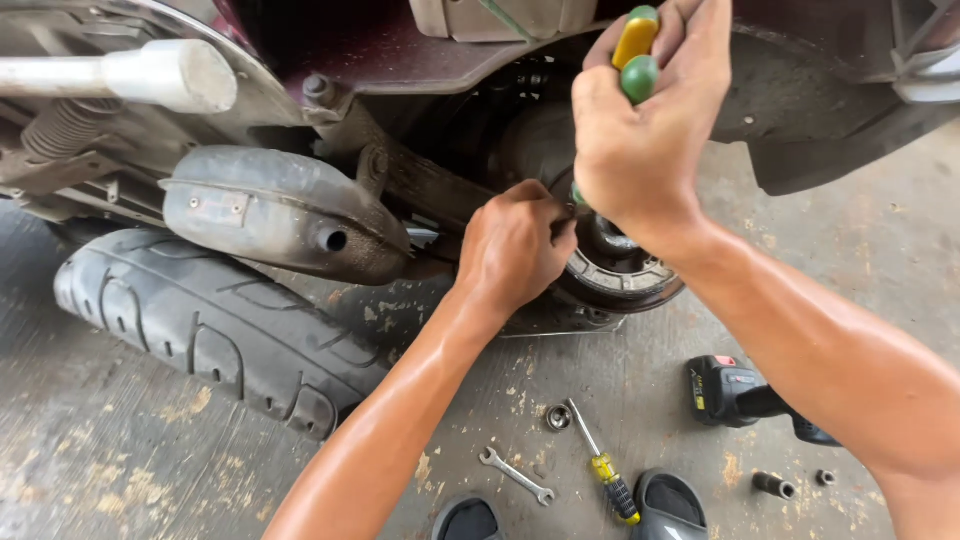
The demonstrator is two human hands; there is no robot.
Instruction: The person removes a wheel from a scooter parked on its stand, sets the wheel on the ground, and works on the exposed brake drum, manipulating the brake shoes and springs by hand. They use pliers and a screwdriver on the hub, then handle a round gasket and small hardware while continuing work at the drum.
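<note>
My right hand is closed around the green and yellow handle of a screwdriver, its shaft pointing down toward a round metal hub on the underside of a scooter. My left hand is curled against the hub's left edge, fingers pinched at something small that I cannot make out. The screwdriver's tip is hidden behind my hands.
A grey exhaust muffler and a black tyre lie to the left. On the concrete floor lie a small wrench, a yellow-handled screwdriver, a nut, a black power tool and sockets.
</note>
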